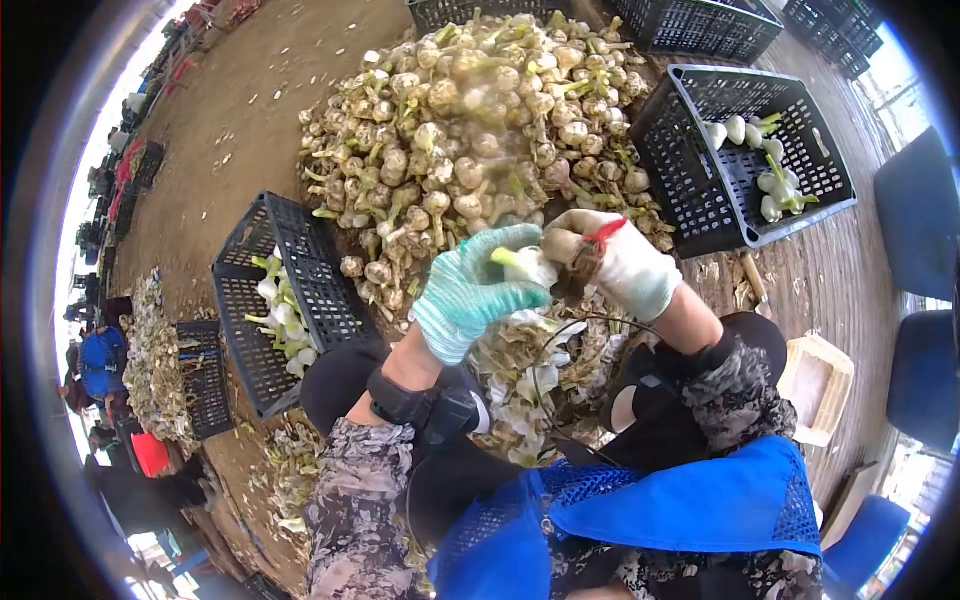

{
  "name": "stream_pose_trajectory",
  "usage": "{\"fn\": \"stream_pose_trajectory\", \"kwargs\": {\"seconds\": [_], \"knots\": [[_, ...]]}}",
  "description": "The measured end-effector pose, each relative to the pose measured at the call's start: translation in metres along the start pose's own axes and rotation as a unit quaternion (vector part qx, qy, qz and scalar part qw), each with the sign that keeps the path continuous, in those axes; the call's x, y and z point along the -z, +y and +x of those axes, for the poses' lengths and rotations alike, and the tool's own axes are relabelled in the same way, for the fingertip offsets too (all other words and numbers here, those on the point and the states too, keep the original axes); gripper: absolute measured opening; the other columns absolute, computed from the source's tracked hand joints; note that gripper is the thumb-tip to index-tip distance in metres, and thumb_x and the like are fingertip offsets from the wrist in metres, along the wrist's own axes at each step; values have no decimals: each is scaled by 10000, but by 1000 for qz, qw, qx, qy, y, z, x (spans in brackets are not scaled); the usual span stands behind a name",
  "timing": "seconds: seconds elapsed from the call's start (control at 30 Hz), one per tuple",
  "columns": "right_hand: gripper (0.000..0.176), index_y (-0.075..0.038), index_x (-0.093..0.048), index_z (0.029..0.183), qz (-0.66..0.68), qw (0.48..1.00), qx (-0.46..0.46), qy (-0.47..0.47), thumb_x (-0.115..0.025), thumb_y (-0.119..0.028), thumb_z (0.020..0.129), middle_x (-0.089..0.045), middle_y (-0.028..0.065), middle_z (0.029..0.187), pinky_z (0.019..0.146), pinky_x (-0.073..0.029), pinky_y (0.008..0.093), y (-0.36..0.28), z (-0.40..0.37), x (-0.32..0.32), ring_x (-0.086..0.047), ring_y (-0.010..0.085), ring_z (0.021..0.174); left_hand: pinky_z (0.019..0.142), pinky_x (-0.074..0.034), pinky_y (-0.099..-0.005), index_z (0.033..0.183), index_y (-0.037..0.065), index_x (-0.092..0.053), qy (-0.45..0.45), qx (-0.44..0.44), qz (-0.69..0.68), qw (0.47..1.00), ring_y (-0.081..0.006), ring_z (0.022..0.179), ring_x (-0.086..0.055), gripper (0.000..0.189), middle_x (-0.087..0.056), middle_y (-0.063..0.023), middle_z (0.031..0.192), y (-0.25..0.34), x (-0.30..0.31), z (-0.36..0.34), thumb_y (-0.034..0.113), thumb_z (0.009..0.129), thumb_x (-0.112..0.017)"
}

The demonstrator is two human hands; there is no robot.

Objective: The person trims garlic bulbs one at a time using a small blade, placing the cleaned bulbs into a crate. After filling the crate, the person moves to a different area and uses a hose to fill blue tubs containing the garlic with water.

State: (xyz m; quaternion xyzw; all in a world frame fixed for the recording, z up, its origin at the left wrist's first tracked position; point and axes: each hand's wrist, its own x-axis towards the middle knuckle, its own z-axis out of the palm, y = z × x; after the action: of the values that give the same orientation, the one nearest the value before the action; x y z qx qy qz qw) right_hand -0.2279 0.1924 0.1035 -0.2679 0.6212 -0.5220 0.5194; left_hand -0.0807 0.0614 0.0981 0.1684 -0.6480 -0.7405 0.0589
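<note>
My left hand (475,290), in a teal knit glove, curls around a white garlic bulb (532,267) whose short green stem points left. My right hand (630,265) wears a whitish glove with a red strip (606,231) across the fingers. Its fingers are closed at the other end of the same bulb, against a brownish bit of outer skin or roots. Right beyond both hands rises a big heap of untrimmed garlic bulbs (470,130). Under them, between my knees, lies a pile of peeled garlic skins and leaves (545,375).
Black plastic crates hold cleaned garlic, one on the left (330,280) and one on the right (690,185). Beside my right knee are a wooden-handled tool (752,275) and a cream plastic basket (845,385). Other people (100,360) sit at far left near another garlic pile (155,370).
</note>
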Motion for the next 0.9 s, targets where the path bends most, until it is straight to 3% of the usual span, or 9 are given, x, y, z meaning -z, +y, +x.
{"fn": "stream_pose_trajectory", "kwargs": {"seconds": [0.13,0.2,0.23,0.33,0.43,0.5,0.6,0.73,0.9], "knots": [[318,45,-567,984,76,994,78,28,-618,-217,812,-615,96,830,612,-472,261,15,10,12,-584,134,698,831,-474,-270,1173,13,-506,36,-2,-72,997,-136,935,-567,603,-593,-70,1044,-10,3,1,79,640,-781],[291,39,-579,960,-251,954,145,76,-611,-216,823,-616,88,809,615,-476,261,3,-7,-7,-587,130,693,842,-478,-287,1154,10,-511,45,-39,8,998,-153,940,-568,591,-582,-81,1055,-14,1,4,60,631,-782],[246,22,-594,915,-301,934,156,109,-602,-209,829,-616,70,779,621,-476,263,6,-9,-12,-581,128,692,845,-478,-289,1153,9,-511,41,-44,33,998,-156,942,-568,587,-580,-82,1060,-14,0,4,52,633,-779],[240,23,-588,897,61,995,68,50,-605,-203,818,-607,54,779,614,-466,256,39,10,10,-569,127,682,848,-479,-294,1146,4,-515,30,-23,-3,999,-161,950,-568,588,-580,-85,1060,-10,-3,2,42,624,-782],[263,43,-572,906,-138,968,212,-6,-590,-207,823,-588,41,759,592,-460,247,25,7,14,-559,112,655,848,-482,-299,1141,-1,-518,25,9,-28,999,-168,962,-568,588,-584,-88,1050,-8,-1,4,35,617,-784],[229,-11,-566,810,-74,995,68,28,-637,-228,806,-542,26,703,599,-460,265,39,16,5,-508,114,613,847,-483,-299,1143,0,-517,24,-10,23,999,-170,960,-568,584,-585,-89,1048,-11,0,3,32,623,-780],[244,-6,-577,776,-39,998,2,41,-631,-240,817,-568,38,696,588,-458,266,20,-2,4,-534,118,624,848,-482,-291,1146,3,-514,20,3,-17,1000,-163,955,-566,590,-585,-84,1047,-11,0,3,39,621,-783],[144,12,-597,866,-302,926,198,110,-597,-78,753,-627,135,744,643,-475,288,17,-10,-11,-608,185,676,849,-471,-275,1193,4,-487,22,3,-22,1000,-153,966,-560,566,-575,-90,1083,-12,1,2,13,681,-729],[124,-11,-573,837,-291,908,261,150,-588,-14,715,-587,144,709,609,-469,341,23,-15,-31,-593,298,648,852,-445,-234,1250,8,-448,45,4,-201,978,-117,999,-530,483,-548,-83,1156,-16,-9,9,52,799,-613]]}}
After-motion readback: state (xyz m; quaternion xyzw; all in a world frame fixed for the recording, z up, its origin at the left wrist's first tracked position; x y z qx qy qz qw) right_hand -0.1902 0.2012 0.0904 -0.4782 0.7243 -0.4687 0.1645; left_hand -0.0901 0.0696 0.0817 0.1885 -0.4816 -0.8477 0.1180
